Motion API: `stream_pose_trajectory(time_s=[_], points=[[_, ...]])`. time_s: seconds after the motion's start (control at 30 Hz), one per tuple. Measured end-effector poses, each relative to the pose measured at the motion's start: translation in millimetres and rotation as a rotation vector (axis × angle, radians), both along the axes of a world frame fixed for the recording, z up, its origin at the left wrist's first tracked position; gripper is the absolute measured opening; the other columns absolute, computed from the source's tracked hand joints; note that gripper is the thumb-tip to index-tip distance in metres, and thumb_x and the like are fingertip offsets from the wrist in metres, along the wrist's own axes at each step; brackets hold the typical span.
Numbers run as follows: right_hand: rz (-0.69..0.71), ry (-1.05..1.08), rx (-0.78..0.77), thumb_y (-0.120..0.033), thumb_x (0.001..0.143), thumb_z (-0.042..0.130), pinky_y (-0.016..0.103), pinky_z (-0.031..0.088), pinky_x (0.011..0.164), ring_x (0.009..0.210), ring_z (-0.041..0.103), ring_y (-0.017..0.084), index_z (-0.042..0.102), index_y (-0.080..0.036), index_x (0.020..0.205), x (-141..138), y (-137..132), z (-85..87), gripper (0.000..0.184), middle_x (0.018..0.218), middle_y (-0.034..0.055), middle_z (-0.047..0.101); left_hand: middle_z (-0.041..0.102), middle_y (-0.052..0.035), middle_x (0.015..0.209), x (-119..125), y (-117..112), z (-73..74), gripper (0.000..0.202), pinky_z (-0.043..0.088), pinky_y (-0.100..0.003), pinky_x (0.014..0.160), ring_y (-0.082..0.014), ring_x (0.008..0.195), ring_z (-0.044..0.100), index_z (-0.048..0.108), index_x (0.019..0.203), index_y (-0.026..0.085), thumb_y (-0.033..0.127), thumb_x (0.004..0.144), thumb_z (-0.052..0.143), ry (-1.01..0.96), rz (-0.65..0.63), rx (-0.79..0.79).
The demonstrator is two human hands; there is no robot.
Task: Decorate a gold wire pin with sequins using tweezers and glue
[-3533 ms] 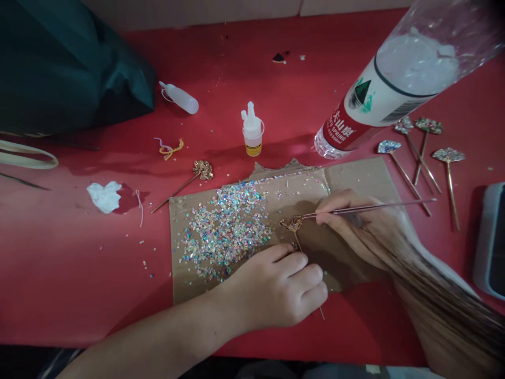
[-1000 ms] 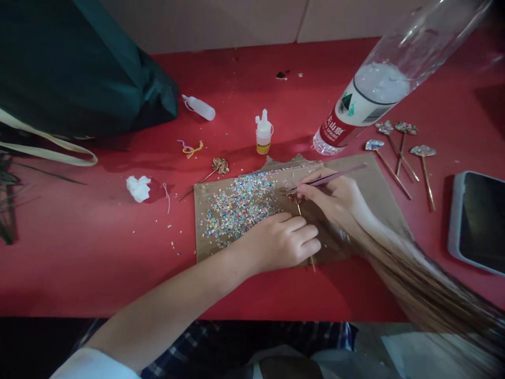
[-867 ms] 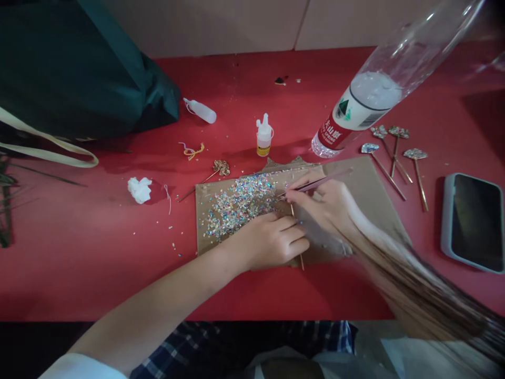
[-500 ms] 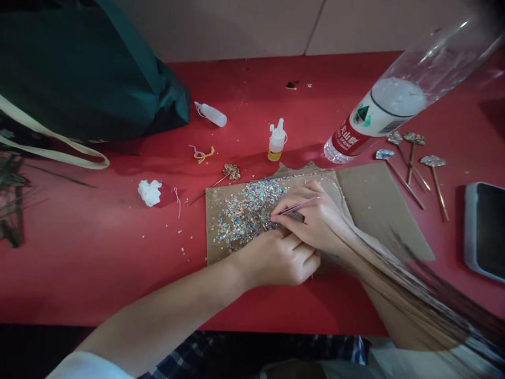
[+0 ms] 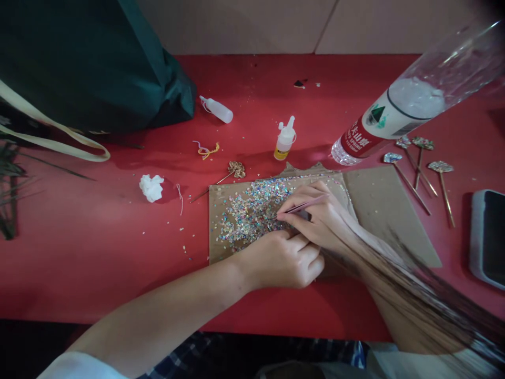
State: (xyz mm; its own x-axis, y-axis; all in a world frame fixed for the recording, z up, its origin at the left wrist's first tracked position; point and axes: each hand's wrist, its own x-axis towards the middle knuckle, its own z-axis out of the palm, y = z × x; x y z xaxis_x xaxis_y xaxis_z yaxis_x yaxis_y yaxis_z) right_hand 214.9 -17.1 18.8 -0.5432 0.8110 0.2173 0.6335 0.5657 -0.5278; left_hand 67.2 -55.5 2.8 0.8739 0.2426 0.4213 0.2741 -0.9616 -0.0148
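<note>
The right hand (image 5: 319, 218) pinches slim tweezers (image 5: 302, 208), their tips among glitter flakes (image 5: 248, 213) heaped on a cardboard sheet (image 5: 382, 210) on the red desk (image 5: 118, 263). The left hand (image 5: 286, 260) lies curled just below; whether it grips anything, you cannot tell.

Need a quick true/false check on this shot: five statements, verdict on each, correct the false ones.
Right hand holds tweezers. True.
Left hand holds a phone. False: it is over the cardboard; the phone lies at the far right.
Sequins are scattered on the cardboard. True.
The small squeeze bottle stands on the cardboard. False: it is on the red table, beyond the cardboard.
A crumpled white tissue lies left of the cardboard. True.
</note>
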Motion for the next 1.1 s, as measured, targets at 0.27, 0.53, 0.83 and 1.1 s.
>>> stream_pose_trajectory(time_s=[0.27,0.53,0.83,1.1], points=[[0.011,-0.026,0.018,-0.028,0.086,0.060,0.042,0.038,0.079,0.078,0.060,0.019,0.063,-0.027,0.073,2.4,-1.8,3.5,0.013,0.077,-0.0030,0.070,0.066,-0.0010,0.073,0.0,2.5,0.6,0.018,0.047,-0.033,0.060,-0.0169,0.066,0.061,0.065,0.080,0.018,0.013,0.086,0.048,-0.031,0.023,0.020],[0.013,-0.057,0.024,-0.029,0.088,0.055,0.042,0.041,0.082,0.082,0.061,0.019,0.063,-0.028,0.073,-2.7,-4.9,4.4,0.017,0.077,-0.0038,0.070,0.064,0.0001,0.066,0.6,3.0,-3.1,0.020,0.044,-0.031,0.051,-0.0162,0.060,0.059,0.062,0.070,0.019,0.009,0.082,0.049,-0.077,0.017,0.044],[-0.030,-0.115,0.015,-0.030,0.089,0.054,0.043,0.040,0.081,0.080,0.062,0.021,0.063,-0.026,0.074,-3.7,-5.1,6.9,0.018,0.077,-0.0024,0.071,0.066,-0.0011,0.070,-0.2,2.5,-1.1,0.020,0.049,-0.033,0.059,-0.0175,0.064,0.061,0.062,0.073,0.018,0.010,0.084,0.047,-0.040,0.020,0.022],[-0.043,-0.074,0.035,-0.030,0.087,0.057,0.044,0.041,0.079,0.081,0.061,0.022,0.063,-0.026,0.075,-0.7,-6.5,2.9,0.015,0.079,-0.0017,0.072,0.065,-0.0026,0.070,-1.1,-1.4,1.2,0.020,0.050,-0.032,0.062,-0.0175,0.065,0.063,0.062,0.075,0.017,0.010,0.085,0.046,-0.009,0.019,-0.005]])
